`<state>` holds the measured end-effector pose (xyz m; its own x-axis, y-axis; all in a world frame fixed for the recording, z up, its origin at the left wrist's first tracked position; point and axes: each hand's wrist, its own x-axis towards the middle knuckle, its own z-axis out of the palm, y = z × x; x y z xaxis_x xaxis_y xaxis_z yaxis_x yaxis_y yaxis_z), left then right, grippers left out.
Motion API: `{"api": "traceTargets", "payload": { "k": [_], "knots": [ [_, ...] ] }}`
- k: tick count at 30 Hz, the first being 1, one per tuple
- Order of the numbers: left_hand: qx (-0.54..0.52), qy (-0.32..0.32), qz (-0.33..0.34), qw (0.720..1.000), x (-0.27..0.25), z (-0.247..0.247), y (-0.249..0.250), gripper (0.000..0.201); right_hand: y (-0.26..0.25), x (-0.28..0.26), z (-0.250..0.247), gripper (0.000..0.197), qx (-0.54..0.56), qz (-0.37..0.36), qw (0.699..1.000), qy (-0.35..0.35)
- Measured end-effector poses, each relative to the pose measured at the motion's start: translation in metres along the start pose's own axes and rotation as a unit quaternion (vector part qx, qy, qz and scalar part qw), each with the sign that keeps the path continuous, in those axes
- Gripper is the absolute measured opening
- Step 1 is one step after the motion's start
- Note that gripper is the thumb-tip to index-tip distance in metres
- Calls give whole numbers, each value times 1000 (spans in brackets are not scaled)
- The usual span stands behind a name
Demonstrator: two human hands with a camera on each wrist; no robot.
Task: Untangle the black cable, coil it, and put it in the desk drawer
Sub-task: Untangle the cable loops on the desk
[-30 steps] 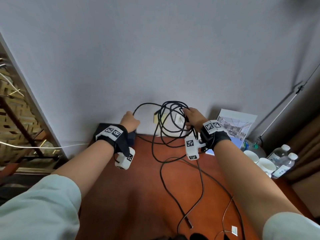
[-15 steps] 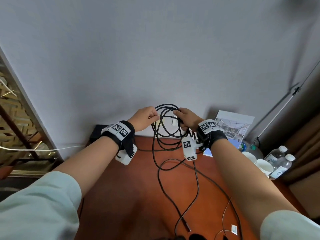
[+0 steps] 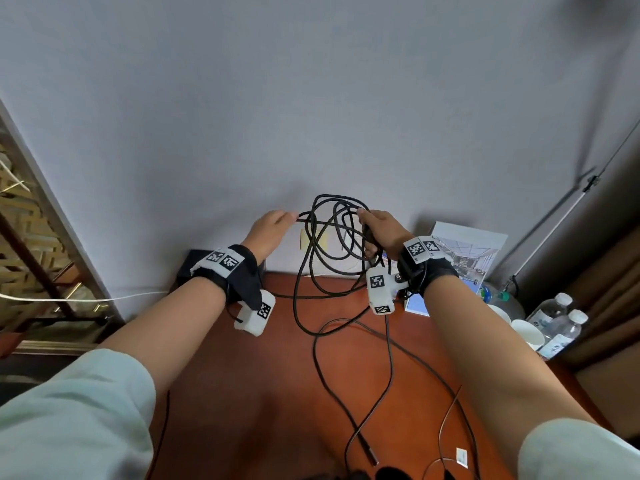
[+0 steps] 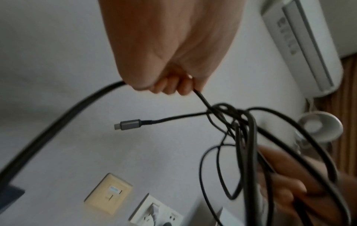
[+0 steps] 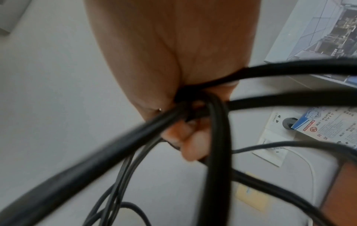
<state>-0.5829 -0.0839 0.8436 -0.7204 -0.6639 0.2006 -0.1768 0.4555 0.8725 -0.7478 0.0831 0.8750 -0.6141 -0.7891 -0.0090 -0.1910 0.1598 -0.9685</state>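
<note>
The black cable [image 3: 313, 244] hangs in several loose loops above the red-brown desk [image 3: 270, 393]. My right hand [image 3: 375, 230] grips the bundle of loops [image 5: 218, 130] in its curled fingers. My left hand [image 3: 273, 226] pinches one strand [image 4: 201, 96] just left of the bundle. A grey metal plug end [image 4: 129, 124] sticks out free below the left hand. The rest of the cable trails down over the desk to another plug [image 3: 369, 453] near the front edge. No drawer is in view.
A thin brown wire with a white tag [image 3: 462, 457] lies at the front right. A brochure [image 3: 464, 258], white cups [image 3: 523, 332] and water bottles [image 3: 561, 327] stand at the right. Wall sockets [image 4: 109, 193] sit behind the cable, a black box [image 3: 194, 268] at the back left.
My left hand has moved right and up from the black box to the cable loops and now pinches a strand. The right hand has lifted the bundle slightly.
</note>
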Motion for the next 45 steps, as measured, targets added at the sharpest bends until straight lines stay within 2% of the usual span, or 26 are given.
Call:
{"api": "traceTargets", "payload": {
  "k": [2, 4, 6, 7, 8, 9, 11, 12, 14, 16, 18, 21, 22, 24, 27, 31, 34, 38, 39, 41, 43, 45],
  "knots": [
    [-57, 112, -57, 990, 9, -15, -15, 31, 3, 0, -7, 35, 9, 8, 999, 33],
    [-79, 223, -132, 963, 17, -38, -34, 41, 8, 0, -15, 34, 31, 28, 997, 68],
    [-45, 288, -226, 930, 18, -59, -54, 45, 13, 2, -21, 33, 44, 46, 993, 99],
    [-13, 292, -264, 919, 17, -66, -62, 46, 15, 2, -23, 32, 43, 51, 992, 110],
    [19, 270, -286, 919, 15, -68, -66, 45, 17, 2, -23, 31, 35, 53, 991, 114],
    [38, 224, -287, 931, 15, -64, -68, 42, 16, 1, -22, 30, 25, 51, 992, 109],
    [26, 79, -245, 966, 10, -46, -61, 35, 13, 0, -16, 33, 11, 36, 996, 81],
    [11, 6, -227, 974, 7, -34, -54, 31, 10, -1, -12, 34, 9, 26, 998, 64],
    [2, -70, -208, 976, 1, -14, -40, 30, 4, -2, -3, 35, 17, 12, 999, 31],
    [51, -63, -179, 980, 2, -2, -32, 38, -3, -4, 2, 35, 14, 4, 1000, 3],
    [147, -61, -145, 976, 5, 1, -31, 58, -7, -5, 2, 34, -2, -7, 1000, -21],
    [200, -102, -97, 970, 6, 0, -29, 88, -11, -9, -3, 33, -27, -19, 997, -65],
    [180, -122, -85, 972, 5, 0, -27, 87, -12, -11, -4, 33, -32, -22, 996, -75],
    [95, -157, -73, 980, 2, 2, -22, 72, -13, -15, -5, 33, -32, -28, 996, -83],
    [-63, -165, -55, 983, -6, 8, -10, 51, -13, -19, -2, 34, -43, -35, 995, -82],
    [-124, -105, 22, 986, -13, 12, 5, 41, -10, -19, 1, 29, -54, -46, 996, -49],
    [-127, -91, 73, 985, -15, 6, 16, 23, -8, -18, 3, 31, -54, -43, 998, -12],
    [-19, -58, 130, 990, -17, -11, 20, 7, -2, -14, 4, 31, -18, -40, 998, 48],
    [18, -28, 129, 991, -16, -18, 17, 12, 0, -12, 1, 30, -7, -31, 996, 80],
    [60, 76, 90, 991, -13, -34, 7, 25, 4, -11, -8, 29, 16, -9, 989, 147],
    [67, 193, 23, 979, -13, -45, -6, 29, 10, -9, -16, 31, 18, 1, 981, 192],
    [53, 263, -68, 961, -13, -51, -19, 32, 13, -8, -19, 32, 21, 3, 977, 212]
  ]
}}
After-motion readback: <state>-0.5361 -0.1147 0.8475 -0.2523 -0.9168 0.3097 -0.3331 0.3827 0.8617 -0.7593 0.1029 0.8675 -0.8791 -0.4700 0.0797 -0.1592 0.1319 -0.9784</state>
